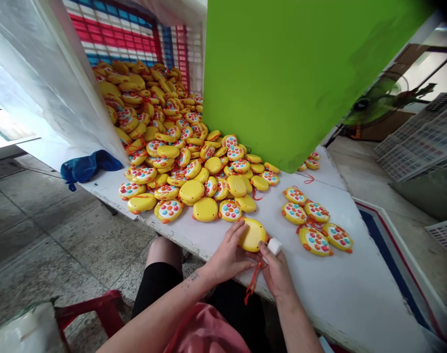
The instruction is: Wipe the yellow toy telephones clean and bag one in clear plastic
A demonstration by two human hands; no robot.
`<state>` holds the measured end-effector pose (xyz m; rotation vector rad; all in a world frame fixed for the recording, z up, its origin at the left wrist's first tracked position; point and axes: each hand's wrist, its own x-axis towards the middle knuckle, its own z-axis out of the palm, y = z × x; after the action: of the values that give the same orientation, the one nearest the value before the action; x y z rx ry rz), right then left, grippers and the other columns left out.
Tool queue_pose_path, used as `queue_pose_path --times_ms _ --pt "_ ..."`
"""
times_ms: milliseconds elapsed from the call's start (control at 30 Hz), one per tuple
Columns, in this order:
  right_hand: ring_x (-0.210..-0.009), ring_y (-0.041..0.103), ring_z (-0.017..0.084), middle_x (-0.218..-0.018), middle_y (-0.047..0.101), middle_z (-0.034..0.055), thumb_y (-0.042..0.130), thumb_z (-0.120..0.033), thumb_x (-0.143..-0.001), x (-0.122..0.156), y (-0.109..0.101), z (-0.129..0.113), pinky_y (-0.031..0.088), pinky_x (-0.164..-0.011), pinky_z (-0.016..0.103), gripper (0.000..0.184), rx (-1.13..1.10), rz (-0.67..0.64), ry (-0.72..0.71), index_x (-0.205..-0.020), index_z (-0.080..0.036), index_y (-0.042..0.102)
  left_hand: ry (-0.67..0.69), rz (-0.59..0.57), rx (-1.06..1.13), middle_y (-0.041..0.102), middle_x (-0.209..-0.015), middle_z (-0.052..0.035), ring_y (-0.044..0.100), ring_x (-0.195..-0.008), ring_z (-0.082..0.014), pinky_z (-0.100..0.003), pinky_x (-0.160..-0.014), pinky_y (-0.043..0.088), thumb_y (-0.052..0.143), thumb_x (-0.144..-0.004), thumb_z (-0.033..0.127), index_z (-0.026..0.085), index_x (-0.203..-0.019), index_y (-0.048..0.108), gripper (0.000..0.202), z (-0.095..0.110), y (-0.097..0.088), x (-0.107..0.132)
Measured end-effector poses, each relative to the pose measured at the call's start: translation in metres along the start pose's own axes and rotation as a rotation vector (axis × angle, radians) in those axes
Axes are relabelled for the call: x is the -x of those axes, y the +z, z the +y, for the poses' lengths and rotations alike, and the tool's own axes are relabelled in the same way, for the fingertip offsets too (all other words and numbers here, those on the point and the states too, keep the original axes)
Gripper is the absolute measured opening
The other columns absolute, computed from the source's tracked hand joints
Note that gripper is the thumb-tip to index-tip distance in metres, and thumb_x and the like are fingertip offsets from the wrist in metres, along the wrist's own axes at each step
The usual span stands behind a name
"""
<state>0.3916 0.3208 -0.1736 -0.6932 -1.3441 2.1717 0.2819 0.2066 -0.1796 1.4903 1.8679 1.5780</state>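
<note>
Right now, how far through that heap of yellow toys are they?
Barely started, it seems. Five toys lie set apart on the right, perhaps finished. The left hand steadies one yellow toy face down while the right hand holds a small white piece at its edge. The big pile behind is what's left.

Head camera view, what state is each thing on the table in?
Yellow round plastic toy, back up, gripped by left hand.
Small white cylinder, pinched in right hand.
Orange cord, dangling off white table edge.
Five button-faced yellow toys, face up.
Blue cloth, crumpled.
Toy heap, jumbled.
</note>
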Motion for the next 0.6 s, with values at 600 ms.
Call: queue_pose_path --times_ms 600 --pt "-0.057 0.050 0.013 -0.077 0.064 0.0014 0.062 -0.048 -0.085 0.008 0.001 0.006 0.043 -0.048 0.023 0.060 0.380 0.014 -0.150 -0.135 -0.018 0.049 -0.280 -0.009 0.637 0.055 -0.130 -0.0108 0.057 -0.113 -0.0245 -0.041 -0.099 0.047 0.047 -0.091 0.055 0.021 -0.140 0.035 0.061 0.004 -0.015 -0.006"
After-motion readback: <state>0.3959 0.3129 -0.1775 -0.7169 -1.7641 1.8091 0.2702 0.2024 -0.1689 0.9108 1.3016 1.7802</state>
